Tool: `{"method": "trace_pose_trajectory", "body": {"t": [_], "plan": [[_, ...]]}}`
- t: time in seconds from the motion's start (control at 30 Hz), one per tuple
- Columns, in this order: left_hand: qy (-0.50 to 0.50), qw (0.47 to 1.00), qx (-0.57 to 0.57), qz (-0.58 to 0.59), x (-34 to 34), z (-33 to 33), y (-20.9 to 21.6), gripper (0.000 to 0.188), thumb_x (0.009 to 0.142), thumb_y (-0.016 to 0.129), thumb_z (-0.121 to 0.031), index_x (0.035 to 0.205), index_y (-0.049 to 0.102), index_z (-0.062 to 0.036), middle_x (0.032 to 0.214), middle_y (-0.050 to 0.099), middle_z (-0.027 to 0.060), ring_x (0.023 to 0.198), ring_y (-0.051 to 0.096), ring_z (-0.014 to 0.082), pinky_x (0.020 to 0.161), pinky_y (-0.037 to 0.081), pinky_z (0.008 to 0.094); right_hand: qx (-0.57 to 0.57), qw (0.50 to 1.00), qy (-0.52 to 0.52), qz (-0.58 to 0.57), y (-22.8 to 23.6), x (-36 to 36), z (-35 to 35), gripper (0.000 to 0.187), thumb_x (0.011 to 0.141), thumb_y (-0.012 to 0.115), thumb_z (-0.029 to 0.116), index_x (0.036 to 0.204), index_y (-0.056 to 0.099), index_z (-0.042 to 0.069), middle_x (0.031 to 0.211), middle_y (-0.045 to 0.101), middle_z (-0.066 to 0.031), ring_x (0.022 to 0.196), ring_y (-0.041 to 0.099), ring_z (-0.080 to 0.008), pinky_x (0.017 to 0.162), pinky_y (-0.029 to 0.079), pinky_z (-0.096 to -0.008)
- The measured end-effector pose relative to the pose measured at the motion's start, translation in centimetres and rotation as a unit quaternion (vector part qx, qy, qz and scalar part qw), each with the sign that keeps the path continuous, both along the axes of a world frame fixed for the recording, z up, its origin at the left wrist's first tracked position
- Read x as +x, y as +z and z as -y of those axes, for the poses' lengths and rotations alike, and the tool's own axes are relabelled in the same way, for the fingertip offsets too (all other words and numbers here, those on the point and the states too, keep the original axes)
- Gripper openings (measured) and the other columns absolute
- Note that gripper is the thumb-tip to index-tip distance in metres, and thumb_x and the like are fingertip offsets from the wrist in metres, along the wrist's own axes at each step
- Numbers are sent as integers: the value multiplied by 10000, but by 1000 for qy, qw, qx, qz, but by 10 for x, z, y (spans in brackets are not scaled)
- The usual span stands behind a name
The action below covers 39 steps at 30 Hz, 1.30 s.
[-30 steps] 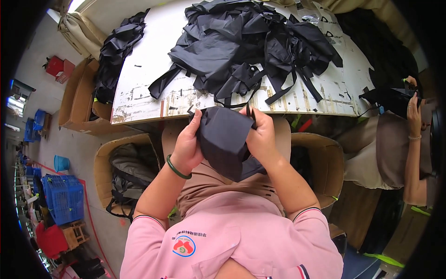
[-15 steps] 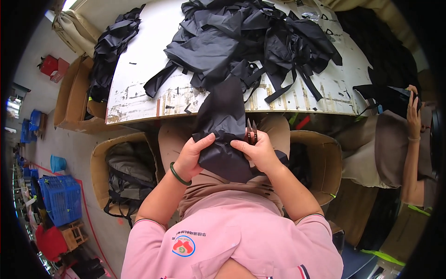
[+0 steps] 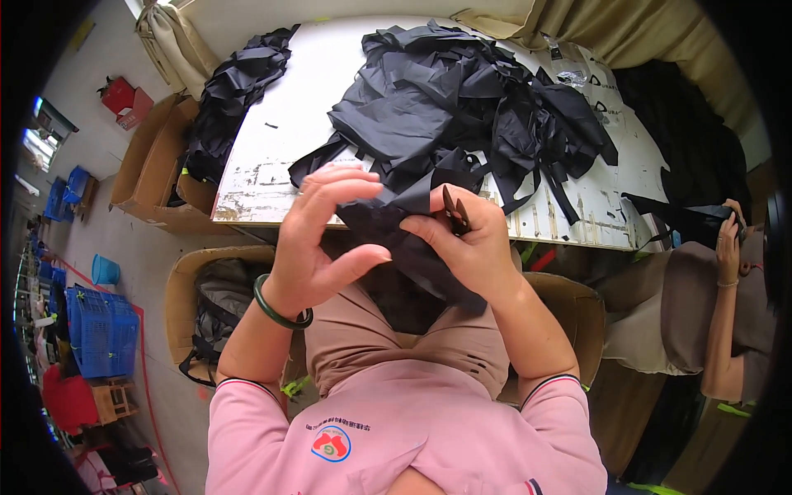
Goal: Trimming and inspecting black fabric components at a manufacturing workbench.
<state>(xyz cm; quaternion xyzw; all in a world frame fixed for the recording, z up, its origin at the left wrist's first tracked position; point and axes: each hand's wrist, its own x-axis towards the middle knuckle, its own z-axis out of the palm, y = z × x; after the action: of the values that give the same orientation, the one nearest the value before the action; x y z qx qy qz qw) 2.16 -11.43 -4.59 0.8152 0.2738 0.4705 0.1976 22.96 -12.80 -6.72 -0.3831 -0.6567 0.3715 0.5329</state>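
My right hand [image 3: 470, 243] pinches a piece of black fabric [image 3: 388, 227] between thumb and fingers. Tucked in that same hand is a pair of small dark thread snips [image 3: 455, 210], blades pointing up. My left hand [image 3: 326, 235] is raised beside the fabric, thumb and fingers spread, nothing between them; a dark green bangle circles its wrist. The fabric hangs above my lap, in front of the table edge. Just beyond lies a large heap of black fabric pieces [image 3: 404, 103] with straps trailing off it.
The white worn table [image 3: 256, 177] carries another black pile [image 3: 239, 78] at its left end. Cardboard boxes stand left of the table [image 3: 144, 177], beside my left leg [image 3: 186, 280] and beside my right leg [image 3: 569, 301]. At right, a co-worker's hand [image 3: 728, 239] holds black material.
My left hand has let go of the fabric, opened and risen. My right hand has lifted the fabric up and forward, toward the table. The view has shifted slightly.
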Motion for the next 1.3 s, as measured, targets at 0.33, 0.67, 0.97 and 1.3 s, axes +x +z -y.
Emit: {"method": "trace_pose_trajectory", "body": {"t": [0.33, 0.67, 0.97, 1.3], "plan": [[-68, 972, -225, -14, -9, 0, -18, 179, 745, 753, -30, 862, 620, -7, 749, 591, 25, 698, 545, 105, 643, 445, 241, -9, 999, -41, -1, -20, -4, 15, 221, 752, 785, 97, 835, 591, 33, 749, 512, -16, 564, 395, -62, 494, 339, -222], [-100, 971, -194, -99, -5, 1, -19, 172, 747, 748, -67, 857, 629, -9, 759, 619, 65, 729, 577, 166, 686, 451, 290, 114, 972, 16, 206, -10, 16, 20, 243, 717, 743, 32, 924, 619, 60, 915, 610, -90, 713, 617, -271, 610, 503, -316], [-335, 701, -604, 178, -13, -12, -82, 174, 776, 692, -30, 935, 638, 19, 938, 662, 72, 933, 630, 172, 854, 481, 279, -34, 967, 230, -102, -15, 10, 26, 172, 696, 675, -123, 814, 633, -5, 936, 649, -116, 834, 616, -194, 694, 504, -281], [-118, 892, -419, 117, 57, -1, -152, 341, 830, 717, -126, 1122, 571, -29, 1044, 606, 45, 992, 551, 134, 903, 443, 287, 3, 998, 52, 18, -36, 48, 46, 103, 788, 700, -2, 833, 609, -15, 780, 577, -49, 680, 523, -108, 591, 390, -210]]}}
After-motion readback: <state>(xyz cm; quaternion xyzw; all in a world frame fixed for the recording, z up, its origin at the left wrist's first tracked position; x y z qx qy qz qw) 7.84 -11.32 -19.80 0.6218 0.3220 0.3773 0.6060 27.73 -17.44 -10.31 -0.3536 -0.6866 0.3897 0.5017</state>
